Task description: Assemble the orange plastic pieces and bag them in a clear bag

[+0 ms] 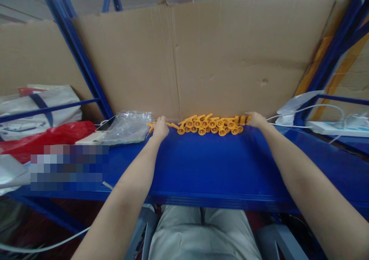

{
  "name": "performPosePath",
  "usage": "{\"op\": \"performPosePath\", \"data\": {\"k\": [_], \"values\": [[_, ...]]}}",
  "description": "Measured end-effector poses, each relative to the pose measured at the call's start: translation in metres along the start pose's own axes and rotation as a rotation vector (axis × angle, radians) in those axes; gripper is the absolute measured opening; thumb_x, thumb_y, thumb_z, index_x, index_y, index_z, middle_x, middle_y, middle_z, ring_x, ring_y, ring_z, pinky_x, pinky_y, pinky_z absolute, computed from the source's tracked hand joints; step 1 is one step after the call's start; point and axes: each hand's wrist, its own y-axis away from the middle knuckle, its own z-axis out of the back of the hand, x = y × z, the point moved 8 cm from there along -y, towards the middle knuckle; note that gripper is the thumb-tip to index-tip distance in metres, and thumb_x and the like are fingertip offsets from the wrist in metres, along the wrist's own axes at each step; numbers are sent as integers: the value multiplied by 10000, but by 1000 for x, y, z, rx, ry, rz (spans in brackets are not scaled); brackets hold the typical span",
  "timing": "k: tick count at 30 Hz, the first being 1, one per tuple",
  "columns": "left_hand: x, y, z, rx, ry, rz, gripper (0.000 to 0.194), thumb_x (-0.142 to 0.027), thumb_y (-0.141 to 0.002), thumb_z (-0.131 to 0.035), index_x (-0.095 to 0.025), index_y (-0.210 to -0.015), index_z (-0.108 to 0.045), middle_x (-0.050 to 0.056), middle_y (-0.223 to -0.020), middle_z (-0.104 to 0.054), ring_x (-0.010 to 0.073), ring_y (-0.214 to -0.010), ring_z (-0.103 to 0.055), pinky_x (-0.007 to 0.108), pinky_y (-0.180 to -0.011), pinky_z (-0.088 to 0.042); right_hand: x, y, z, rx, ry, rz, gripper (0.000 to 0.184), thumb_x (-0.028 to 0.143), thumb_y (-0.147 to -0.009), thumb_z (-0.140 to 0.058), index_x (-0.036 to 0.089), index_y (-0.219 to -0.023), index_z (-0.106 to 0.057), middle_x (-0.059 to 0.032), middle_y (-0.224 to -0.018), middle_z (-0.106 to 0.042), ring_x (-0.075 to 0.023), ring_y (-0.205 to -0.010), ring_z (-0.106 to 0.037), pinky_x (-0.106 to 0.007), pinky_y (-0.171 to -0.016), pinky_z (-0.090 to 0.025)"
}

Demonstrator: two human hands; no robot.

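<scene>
A row of small yellow-orange plastic pieces lies along the back of the blue shelf, against the cardboard. They have slim stems and round cup-like ends with a shiny centre, stacked in layers; their exact kind I cannot make out. My left hand is closed at the row's left end, on some of these pieces whose stems stick out either side of it. At the right end, my right hand has its fingers closed on upright yellow-orange pieces. The fingertips of both hands are partly hidden.
The blue shelf spans the front, with tall cardboard behind. Left are a clear plastic bag, a red bag and a white bag. A white power strip with cables lies right, beside blue posts.
</scene>
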Motion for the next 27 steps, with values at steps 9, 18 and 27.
{"op": "performPosePath", "data": {"k": [9, 18, 27], "values": [[1, -9, 13, -162, 268, 10, 258, 15, -658, -457, -222, -750, -415, 20, -805, -535, 185, -854, -575, 309, -819, -465, 41, -5, -8, 124, 128, 2, 546, 142, -803, -466, 277, -1323, -563, -95, -1410, -520, -312, -1258, -497, -525, -981, -416], [-4, -7, 22, -184, 302, 56, 231, -72, -748, -441, -207, -932, -475, 17, -835, -571, 158, -831, -595, 275, -797, -465, 41, 0, -6, 92, 133, -90, 377, 137, -841, -434, 170, -1174, -610, -168, -1214, -616, -286, -1140, -553, -441, -895, -415], [-9, -7, 19, -129, 341, 72, 285, -80, -748, -471, -182, -1011, -511, 32, -858, -629, 162, -808, -630, 272, -771, -476, 34, 3, 6, 98, 115, -122, 323, 158, -817, -479, 167, -1095, -641, -149, -1145, -660, -276, -1088, -598, -427, -901, -415]]}}
